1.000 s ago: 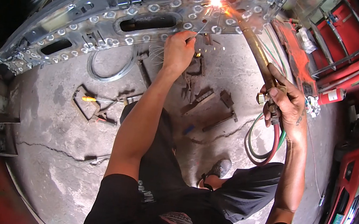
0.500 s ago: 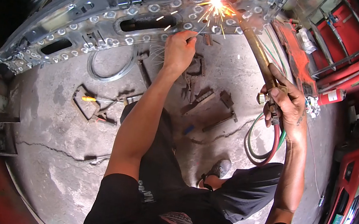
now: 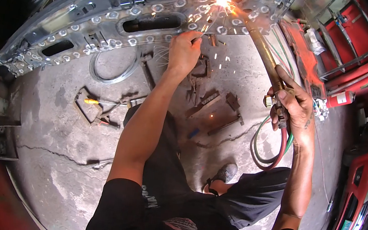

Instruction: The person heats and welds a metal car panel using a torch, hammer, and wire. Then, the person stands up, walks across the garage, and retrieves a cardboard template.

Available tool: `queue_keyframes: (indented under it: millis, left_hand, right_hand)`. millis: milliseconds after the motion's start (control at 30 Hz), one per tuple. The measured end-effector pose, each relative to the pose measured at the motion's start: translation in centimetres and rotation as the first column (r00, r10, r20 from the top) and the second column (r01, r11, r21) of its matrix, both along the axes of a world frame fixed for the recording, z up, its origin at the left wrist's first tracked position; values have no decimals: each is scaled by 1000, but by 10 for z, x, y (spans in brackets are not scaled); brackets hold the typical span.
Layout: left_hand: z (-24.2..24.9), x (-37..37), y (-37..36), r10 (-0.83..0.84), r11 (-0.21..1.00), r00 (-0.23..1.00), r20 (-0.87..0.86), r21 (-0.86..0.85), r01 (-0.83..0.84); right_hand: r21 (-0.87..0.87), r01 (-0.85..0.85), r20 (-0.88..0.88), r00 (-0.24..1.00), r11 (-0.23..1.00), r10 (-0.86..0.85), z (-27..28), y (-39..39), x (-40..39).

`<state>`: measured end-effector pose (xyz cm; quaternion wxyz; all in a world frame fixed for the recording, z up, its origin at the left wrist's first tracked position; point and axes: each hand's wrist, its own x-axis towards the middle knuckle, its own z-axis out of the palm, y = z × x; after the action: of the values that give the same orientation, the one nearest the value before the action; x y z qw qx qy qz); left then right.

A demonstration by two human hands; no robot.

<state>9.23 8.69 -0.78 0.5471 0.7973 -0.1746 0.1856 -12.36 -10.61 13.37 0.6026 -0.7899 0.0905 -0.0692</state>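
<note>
My right hand (image 3: 296, 106) is wrapped round the handle of a brass gas welding torch (image 3: 263, 51), whose tip points up and left at a metal car panel (image 3: 152, 33). A bright glow with flying sparks (image 3: 224, 1) hides the torch tip and the spot it meets. My left hand (image 3: 185, 51) is closed in a pinch just below the panel's lower edge, on a thin welding wire (image 3: 207, 28) that runs up toward the glow. Rows of round weld marks and long slots cover the panel. Red and green hoses (image 3: 280, 150) hang from the torch handle.
On the concrete floor lie a wire coil (image 3: 114, 67), a hammer (image 3: 148, 71), a yellow-handled screwdriver (image 3: 91, 101), a wire brush (image 3: 206, 101) and clamps (image 3: 230, 116). A fire extinguisher (image 3: 340, 99) is at right, above a red car front (image 3: 356, 205). A metal stand (image 3: 2, 134) is at left.
The sparks have spread and now fall lower, some over the floor below the panel. Both hands, the torch and the wire stay almost where they were.
</note>
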Motion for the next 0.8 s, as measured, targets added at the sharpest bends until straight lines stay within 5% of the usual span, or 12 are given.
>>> queue_keyframes:
  millis: [800]
  left_hand:
    - [-6, 6, -3, 9, 1000, 1000, 14, 0, -9]
  right_hand:
    - [12, 3, 2, 1000, 1000, -3, -2, -3, 0]
